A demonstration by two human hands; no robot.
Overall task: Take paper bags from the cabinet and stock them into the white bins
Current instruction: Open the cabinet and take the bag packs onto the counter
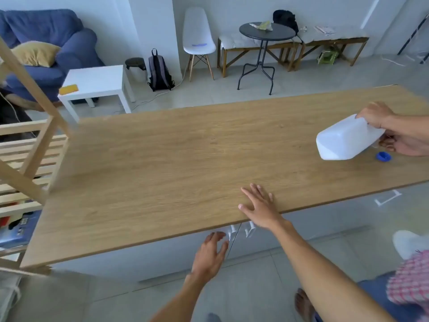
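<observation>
Left grip [210,254] spread (empty), white cabinet handle [232,232]

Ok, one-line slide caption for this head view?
Left hand reaches for cabinet handles, right hand flat on wooden countertop.

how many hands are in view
4. The wearer's left hand reaches for the cabinet handles below the wooden countertop; the right hand rests flat on its near edge. Another person's two hands hold a white jug at right.
</observation>
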